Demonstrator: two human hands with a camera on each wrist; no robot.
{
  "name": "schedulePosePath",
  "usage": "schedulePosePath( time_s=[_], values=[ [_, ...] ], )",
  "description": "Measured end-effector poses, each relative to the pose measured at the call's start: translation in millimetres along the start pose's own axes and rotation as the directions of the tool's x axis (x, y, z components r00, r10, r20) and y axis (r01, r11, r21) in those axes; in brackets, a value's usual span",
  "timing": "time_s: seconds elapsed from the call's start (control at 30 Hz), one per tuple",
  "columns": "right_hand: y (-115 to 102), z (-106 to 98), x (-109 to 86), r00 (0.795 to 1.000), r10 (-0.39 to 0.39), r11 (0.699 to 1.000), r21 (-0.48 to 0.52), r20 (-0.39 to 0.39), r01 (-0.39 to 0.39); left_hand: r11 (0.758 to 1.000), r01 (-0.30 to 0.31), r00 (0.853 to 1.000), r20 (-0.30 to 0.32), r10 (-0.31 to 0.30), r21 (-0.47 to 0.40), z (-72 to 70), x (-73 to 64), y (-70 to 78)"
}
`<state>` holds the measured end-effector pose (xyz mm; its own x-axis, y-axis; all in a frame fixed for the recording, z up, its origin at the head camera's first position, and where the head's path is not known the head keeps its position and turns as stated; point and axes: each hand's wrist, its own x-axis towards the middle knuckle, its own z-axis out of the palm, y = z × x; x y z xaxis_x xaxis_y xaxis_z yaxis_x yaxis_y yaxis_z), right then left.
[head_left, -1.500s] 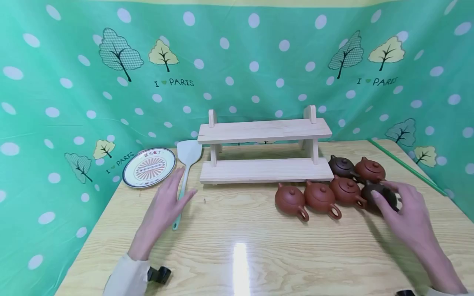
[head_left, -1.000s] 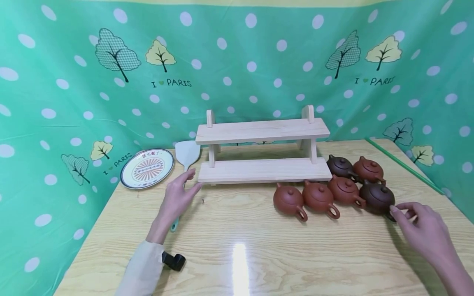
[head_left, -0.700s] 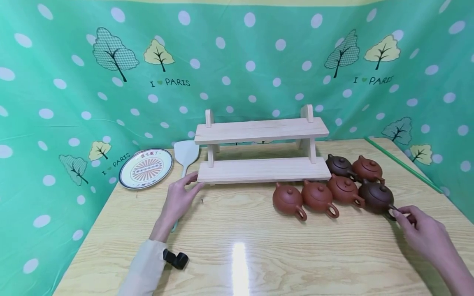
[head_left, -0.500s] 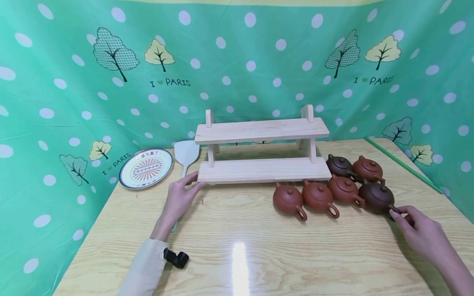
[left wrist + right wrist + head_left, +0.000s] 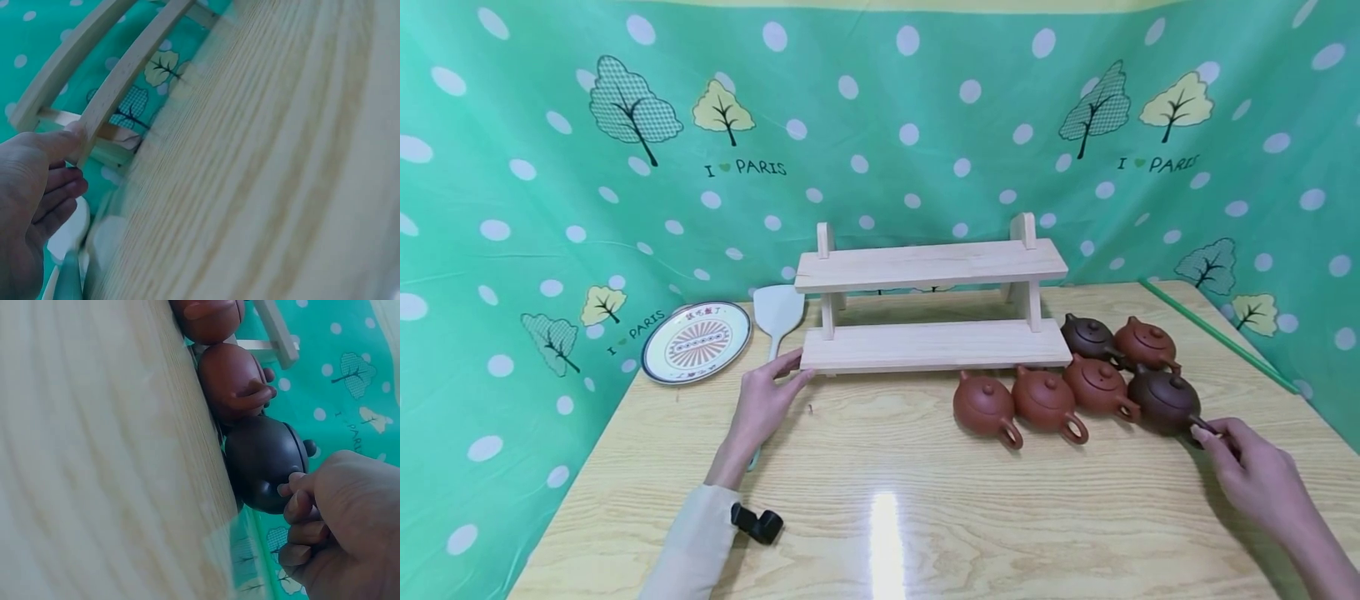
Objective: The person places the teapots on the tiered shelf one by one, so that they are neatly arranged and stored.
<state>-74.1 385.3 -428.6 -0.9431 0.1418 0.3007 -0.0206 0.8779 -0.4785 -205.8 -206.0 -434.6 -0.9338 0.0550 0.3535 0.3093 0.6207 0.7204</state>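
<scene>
A two-tier wooden display rack point(image 5: 934, 345) stands at the back of the table. My left hand point(image 5: 763, 408) grips the left end of its lower board, which shows between thumb and fingers in the left wrist view. At the right, my right hand point(image 5: 1258, 471) pinches the handle of a dark brown teapot point(image 5: 1162, 398), which rests on the table. Beside that pot sit several reddish-brown teapots, including a front left one point(image 5: 983, 406) and a back right one point(image 5: 1144, 343). Another dark teapot point(image 5: 1087, 336) stands by the rack's right end.
A white patterned plate point(image 5: 696, 342) lies at the back left. Near it, a spatula point(image 5: 778, 310) with a pale green handle lies partly hidden behind my left hand. One green stick point(image 5: 1221, 337) lies along the right side. A polka-dot green cloth point(image 5: 880, 125) hangs behind.
My right hand has moved from the dark teapot's top down to its handle. My left hand has shifted right, from over the spatula to the rack's lower board. The teapots stay put.
</scene>
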Motion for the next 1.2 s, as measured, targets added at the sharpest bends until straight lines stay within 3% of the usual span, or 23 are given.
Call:
schedulePosePath(
  time_s=[0.47, 0.7, 1.2],
  values=[
    [-3, -6, -4.6, 0.998, 0.046, 0.999, 0.010, -0.030, -0.046, 0.998, 0.044, 0.999, 0.007, -0.044, -0.033, -1.3, 0.2, 0.7],
    [-12, -12, -4.3, 0.997, 0.027, 0.999, 0.033, -0.073, -0.025, 0.998, 0.047, 0.999, 0.010, -0.047, -0.034, -1.3, 0.0, 1.2],
    [-35, -19, 6.5, 0.997, -0.026, 0.995, 0.098, -0.074, 0.034, 0.999, 0.035, 0.999, 0.009, -0.035, -0.028, 0.1, 0.9, -1.8]
  ],
)
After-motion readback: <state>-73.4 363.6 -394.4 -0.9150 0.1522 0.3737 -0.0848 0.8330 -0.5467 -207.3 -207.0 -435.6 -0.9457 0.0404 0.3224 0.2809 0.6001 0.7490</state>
